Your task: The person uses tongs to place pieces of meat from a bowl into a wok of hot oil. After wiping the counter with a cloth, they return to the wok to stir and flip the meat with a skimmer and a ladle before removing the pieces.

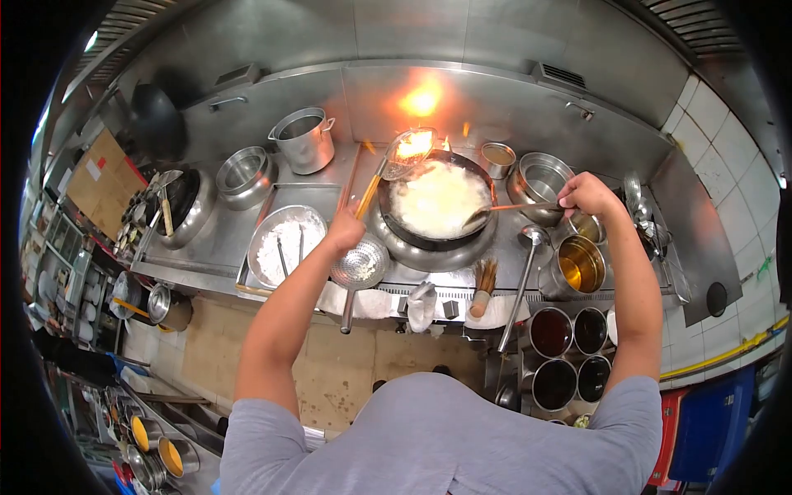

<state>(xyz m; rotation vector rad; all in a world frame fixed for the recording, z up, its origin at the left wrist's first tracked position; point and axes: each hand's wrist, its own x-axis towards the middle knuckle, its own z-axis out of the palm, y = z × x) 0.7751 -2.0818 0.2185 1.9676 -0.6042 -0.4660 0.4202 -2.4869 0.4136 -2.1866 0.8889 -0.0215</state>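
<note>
My left hand (346, 229) is closed round the wooden handle of a wire skimmer (409, 155), whose mesh is over the back left rim of a wok (445, 244). Pale, foamy contents (439, 196) fill the wok. Flames (417, 145) rise behind it and show through the mesh. My right hand (587, 195) grips the end of a long-handled spatula (528, 207); its dark head dips into the wok's right side, and its exact shape is partly hidden. A perforated ladle (360, 264) lies just below my left hand.
A bowl of white powder (288, 247) stands left, with a tall pot (303, 140) behind it. On the right are a steel pot (540, 183), a ladle (525, 280) and a container of amber liquid (580, 266). A bamboo brush (483, 289) stands at the front edge.
</note>
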